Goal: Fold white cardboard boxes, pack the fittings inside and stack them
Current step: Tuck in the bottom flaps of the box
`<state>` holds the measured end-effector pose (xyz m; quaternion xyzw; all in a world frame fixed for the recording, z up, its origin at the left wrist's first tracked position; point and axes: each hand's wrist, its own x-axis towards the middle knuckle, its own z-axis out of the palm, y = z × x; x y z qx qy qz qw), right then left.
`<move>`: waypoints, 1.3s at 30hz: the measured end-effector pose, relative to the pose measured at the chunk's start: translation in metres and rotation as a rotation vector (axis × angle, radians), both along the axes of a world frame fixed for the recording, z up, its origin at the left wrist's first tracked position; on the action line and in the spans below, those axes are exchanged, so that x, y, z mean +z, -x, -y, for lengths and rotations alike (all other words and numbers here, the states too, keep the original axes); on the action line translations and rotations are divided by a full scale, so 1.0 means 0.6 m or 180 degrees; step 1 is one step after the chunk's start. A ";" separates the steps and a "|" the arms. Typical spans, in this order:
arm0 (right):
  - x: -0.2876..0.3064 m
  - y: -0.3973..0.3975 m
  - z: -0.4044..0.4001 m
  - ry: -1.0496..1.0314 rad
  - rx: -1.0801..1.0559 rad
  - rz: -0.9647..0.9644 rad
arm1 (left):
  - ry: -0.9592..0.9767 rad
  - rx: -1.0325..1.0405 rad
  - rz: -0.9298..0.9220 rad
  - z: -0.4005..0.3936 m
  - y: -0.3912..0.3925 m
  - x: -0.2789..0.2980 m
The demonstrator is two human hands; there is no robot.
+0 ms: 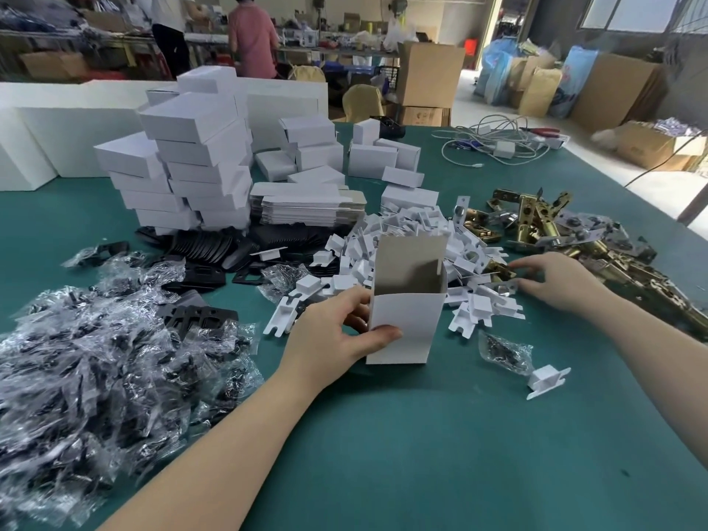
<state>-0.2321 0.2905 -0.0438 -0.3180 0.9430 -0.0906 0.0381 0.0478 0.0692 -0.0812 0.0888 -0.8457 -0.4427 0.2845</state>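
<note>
Forearms lowest in frame. Our left hand (337,331) grips the upright open box (406,300) at frame centre on the bench (421,454). Our right hand (551,279), fingers spread, touches the brass fittings (536,224) right of the box; whether it grasps one we cannot tell.

Tangled white cables (494,141) and red-handled pliers (539,131) at the green table's (383,435) far edge.

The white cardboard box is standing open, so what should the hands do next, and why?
Probably the right hand closes on the brass metal latch fitting it touches and drops it in, since the left hand holds the white cardboard box upright with its top open.
</note>
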 end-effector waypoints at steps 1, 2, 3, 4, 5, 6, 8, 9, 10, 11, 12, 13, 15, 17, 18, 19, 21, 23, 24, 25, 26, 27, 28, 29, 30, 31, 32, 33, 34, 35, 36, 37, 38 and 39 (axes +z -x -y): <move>0.000 0.000 0.002 -0.0023 0.0005 -0.0032 | -0.0009 0.0005 -0.0015 0.000 0.000 0.000; 0.000 0.001 0.004 -0.0048 0.0013 -0.0041 | -0.0014 0.0011 -0.0022 -0.001 0.000 0.001; 0.000 0.001 0.006 -0.0080 0.0020 -0.0023 | -0.0012 0.0012 -0.0018 -0.002 0.000 0.001; 0.000 0.002 0.009 -0.0107 0.0018 0.0016 | -0.0008 0.0013 -0.0013 -0.002 0.000 0.001; 0.000 0.002 0.011 -0.0111 -0.0003 0.0062 | 0.0000 0.0012 -0.0012 -0.002 0.000 0.001; 0.002 0.003 0.011 -0.0098 -0.0035 0.0106 | 0.0010 0.0011 -0.0010 -0.002 0.000 0.001; 0.006 0.004 0.009 -0.0060 -0.0074 0.0185 | 0.0025 0.0011 -0.0014 -0.001 0.000 0.001; 0.009 0.003 0.006 -0.0014 -0.0072 0.0244 | 0.0029 0.0010 -0.0024 0.000 0.000 0.001; 0.011 0.003 0.003 0.0093 -0.0071 0.0328 | 0.0035 0.0010 -0.0031 0.000 0.000 0.001; 0.014 0.002 -0.002 0.0271 -0.0092 0.0438 | 0.0043 0.0008 -0.0032 0.000 0.000 0.000; 0.017 0.000 -0.007 0.0513 -0.0145 0.0579 | 0.0047 0.0007 -0.0033 0.000 0.000 0.001; 0.021 -0.003 -0.011 0.0803 -0.0230 0.0767 | 0.0047 0.0007 -0.0034 0.000 0.000 0.000; 0.029 -0.007 -0.014 0.1454 -0.0446 0.1294 | 0.0058 0.0000 -0.0056 0.001 0.000 -0.001; 0.038 -0.008 -0.011 0.2119 -0.0684 0.1888 | 0.0070 -0.0012 -0.0075 0.002 0.000 -0.002; 0.041 -0.008 -0.007 0.2434 -0.0858 0.2146 | 0.0071 -0.0020 -0.0084 0.002 0.000 -0.002; 0.044 -0.007 -0.001 0.2695 -0.1075 0.2330 | 0.0070 -0.0029 -0.0093 0.003 0.000 -0.002; 0.049 -0.009 0.014 0.2952 -0.1496 0.2475 | 0.0060 -0.0035 -0.0121 0.003 0.000 -0.002; 0.053 -0.011 0.031 0.3026 -0.1749 0.2419 | 0.0060 -0.0042 -0.0164 0.003 0.000 -0.002; 0.057 -0.014 0.038 0.3093 -0.1822 0.2299 | 0.0051 -0.0052 -0.0184 0.003 0.000 -0.001; 0.065 -0.021 0.045 0.3170 -0.1846 0.2103 | 0.0037 -0.0076 -0.0205 0.004 0.000 -0.001; 0.077 -0.031 0.050 0.3221 -0.1777 0.1792 | 0.0020 -0.0110 -0.0226 0.004 0.000 0.000; 0.093 -0.042 0.054 0.3138 -0.1582 0.1309 | 0.0004 -0.0144 -0.0244 0.003 -0.001 0.001; 0.111 -0.055 0.057 0.2883 -0.1265 0.0691 | -0.0009 -0.0173 -0.0255 0.003 -0.001 0.002; 0.132 -0.070 0.060 0.2580 -0.0876 0.0090 | -0.0019 -0.0201 -0.0262 0.003 -0.002 0.002; 0.155 -0.089 0.062 0.2337 -0.0473 -0.0373 | -0.0035 -0.0229 -0.0268 0.003 -0.002 0.003; 0.177 -0.107 0.065 0.2170 -0.0102 -0.0653 | -0.0060 -0.0255 -0.0277 0.003 -0.002 0.003; 0.199 -0.124 0.066 0.2071 0.0218 -0.0818 | -0.0100 -0.0282 -0.0289 0.003 -0.003 0.003; 0.219 -0.141 0.065 0.2022 0.0488 -0.0932 | -0.0167 -0.0308 -0.0293 0.003 -0.003 0.003; 0.239 -0.158 0.063 0.2027 0.0693 -0.1004 | -0.0272 -0.0329 -0.0288 0.003 -0.003 0.002; 0.256 -0.173 0.060 0.2132 0.0847 -0.0982 | -0.0412 -0.0343 -0.0278 0.004 -0.004 0.001; 0.272 -0.188 0.057 0.2325 0.0974 -0.0801 | -0.0568 -0.0358 -0.0267 0.004 -0.004 0.001; 0.285 -0.204 0.053 0.2546 0.1111 -0.0457 | -0.0711 -0.0379 -0.0260 0.005 -0.004 0.001; 0.294 -0.220 0.050 0.2733 0.1276 -0.0039 | -0.0820 -0.0401 -0.0264 0.005 -0.005 0.002; 0.300 -0.234 0.048 0.2854 0.1447 0.0358 | -0.0888 -0.0410 -0.0274 0.005 -0.006 0.003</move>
